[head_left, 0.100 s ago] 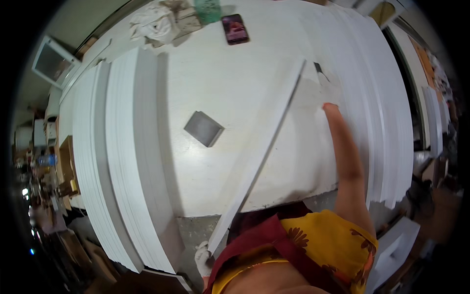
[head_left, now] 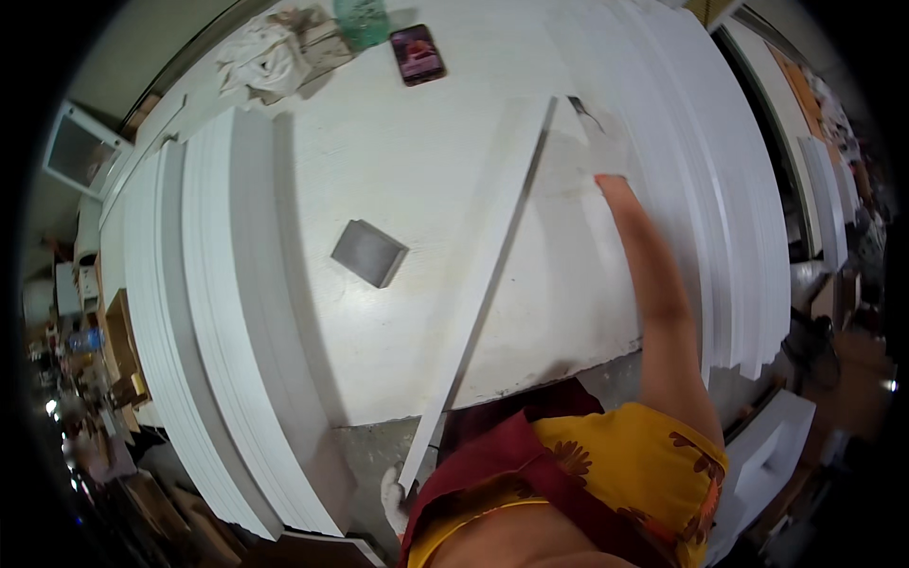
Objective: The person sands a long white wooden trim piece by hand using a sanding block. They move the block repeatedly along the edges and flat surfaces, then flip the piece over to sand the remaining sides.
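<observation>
A long narrow white strip [head_left: 485,275] lies slantwise over the table, its near end sticking out past the front edge. My left hand [head_left: 392,497], in a white glove, is closed on that near end beside my body. Stretched forward, my right hand [head_left: 606,142] is also white-gloved and blends into the pale tabletop beside the strip's far end. A small dark object [head_left: 575,102] shows at its fingertips; its kind is unclear. Left of the strip, a grey rectangular block [head_left: 369,254] lies flat on the table.
Tall stacks of white strips [head_left: 227,312] line the left side, and more white strips [head_left: 705,189] line the right. A phone [head_left: 418,54] lies at the back, near a crumpled cloth [head_left: 265,62] and a green translucent item [head_left: 362,21]. The white table's front edge [head_left: 379,423] is before me.
The whole view has turned slightly, so the table's things appear further left. My right hand has shifted slightly forward along the strip. My left hand still grips its near end.
</observation>
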`<state>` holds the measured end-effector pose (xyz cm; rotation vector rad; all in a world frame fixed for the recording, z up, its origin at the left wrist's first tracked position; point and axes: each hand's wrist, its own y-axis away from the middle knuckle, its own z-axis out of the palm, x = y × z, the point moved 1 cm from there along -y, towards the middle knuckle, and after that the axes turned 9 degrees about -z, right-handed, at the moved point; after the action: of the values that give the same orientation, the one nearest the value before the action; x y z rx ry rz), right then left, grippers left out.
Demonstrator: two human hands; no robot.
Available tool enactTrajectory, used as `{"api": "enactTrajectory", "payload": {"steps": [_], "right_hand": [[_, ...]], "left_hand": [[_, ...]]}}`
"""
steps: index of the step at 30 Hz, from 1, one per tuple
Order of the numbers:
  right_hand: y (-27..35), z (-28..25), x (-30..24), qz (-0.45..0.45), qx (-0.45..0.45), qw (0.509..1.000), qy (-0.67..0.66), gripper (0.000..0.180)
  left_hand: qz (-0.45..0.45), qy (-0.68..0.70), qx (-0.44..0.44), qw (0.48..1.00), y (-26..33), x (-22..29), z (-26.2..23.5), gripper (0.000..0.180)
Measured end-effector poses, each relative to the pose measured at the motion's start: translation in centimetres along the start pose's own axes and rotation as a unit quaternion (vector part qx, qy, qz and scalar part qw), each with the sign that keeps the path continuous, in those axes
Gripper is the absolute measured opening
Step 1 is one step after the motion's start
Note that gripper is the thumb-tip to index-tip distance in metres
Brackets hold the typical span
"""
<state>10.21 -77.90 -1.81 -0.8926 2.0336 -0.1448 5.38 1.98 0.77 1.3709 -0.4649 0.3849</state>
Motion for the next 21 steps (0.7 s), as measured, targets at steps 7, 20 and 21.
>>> {"api": "enactTrajectory", "payload": {"steps": [7, 20, 21], "right_hand": [[-3.7, -1.8, -1.8, -0.117, -0.045, 0.949, 0.289, 0.026], [10.3, -1.7, -13.1, -0.144, -0.283, 0.940, 0.124, 0.029], [5.9, -0.7, -10.6, 0.056, -0.279, 0.953, 0.108, 0.030]], "left_hand": [[-0.113, 0.031, -0.008, 0.993, 2.4, 0.5, 9.5, 0.057], [0.034, -0.389, 0.034, 0.920, 1.2, -1.5, 4.1, 0.033], [0.009, -0.337, 0.032, 0.941, 0.9, -2.0, 3.5, 0.034]]}}
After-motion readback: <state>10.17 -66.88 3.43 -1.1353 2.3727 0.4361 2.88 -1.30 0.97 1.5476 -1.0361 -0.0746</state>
